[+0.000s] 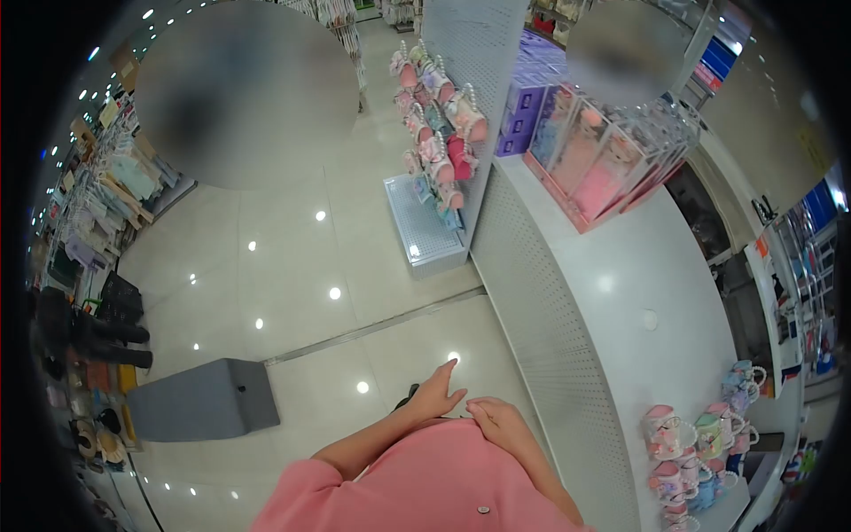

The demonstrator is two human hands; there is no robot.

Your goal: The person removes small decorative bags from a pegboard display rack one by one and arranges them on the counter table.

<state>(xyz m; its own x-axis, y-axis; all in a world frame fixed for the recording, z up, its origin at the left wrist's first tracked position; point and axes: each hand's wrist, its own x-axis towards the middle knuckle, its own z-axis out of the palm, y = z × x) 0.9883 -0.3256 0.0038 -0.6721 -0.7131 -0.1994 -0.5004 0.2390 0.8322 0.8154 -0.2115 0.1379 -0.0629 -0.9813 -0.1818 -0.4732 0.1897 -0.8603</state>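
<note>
My left hand (433,396) is in front of my waist, its fingers stretched forward and its thumb apart, with nothing in it. Just to its right, my right hand (498,421) rests close to my pink shirt (417,479). Its fingers are curled in, the palm is turned from view, and I see no object in it. The hands are near each other but apart. Beside my right arm stands the white counter (612,310). Small children's handbags (678,452) with beaded handles lie in a cluster on its near right part.
Boxed dolls (603,160) and purple boxes (525,111) stand at the counter's far end. More small handbags (434,133) hang on a pegboard panel (470,44) above a white base (427,226). A grey bench (208,403) is at left, near clothes racks (124,177).
</note>
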